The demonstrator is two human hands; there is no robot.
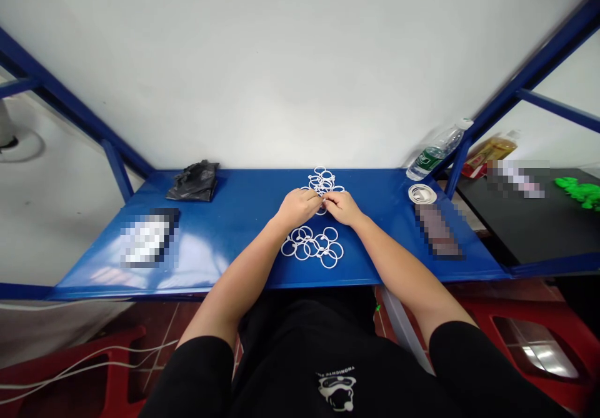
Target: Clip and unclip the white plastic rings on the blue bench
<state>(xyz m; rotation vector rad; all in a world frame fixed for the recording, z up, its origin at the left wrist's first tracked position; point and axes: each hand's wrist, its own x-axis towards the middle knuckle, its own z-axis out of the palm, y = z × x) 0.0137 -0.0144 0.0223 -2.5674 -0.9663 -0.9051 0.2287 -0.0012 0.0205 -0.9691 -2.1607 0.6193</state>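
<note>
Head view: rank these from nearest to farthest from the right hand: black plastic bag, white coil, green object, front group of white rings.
1. Front group of white rings: just on the wearer's side.
2. White coil: to the right.
3. Black plastic bag: well to the left.
4. Green object: far right.

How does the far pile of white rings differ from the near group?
The far pile of white rings is bunched tightly, while the near group is more spread out. The far pile sits toward the wall, partly hidden by the left hand and right hand; the near group lies closer to the front edge of the blue table, mostly uncovered. Both are made of white rings.
</note>
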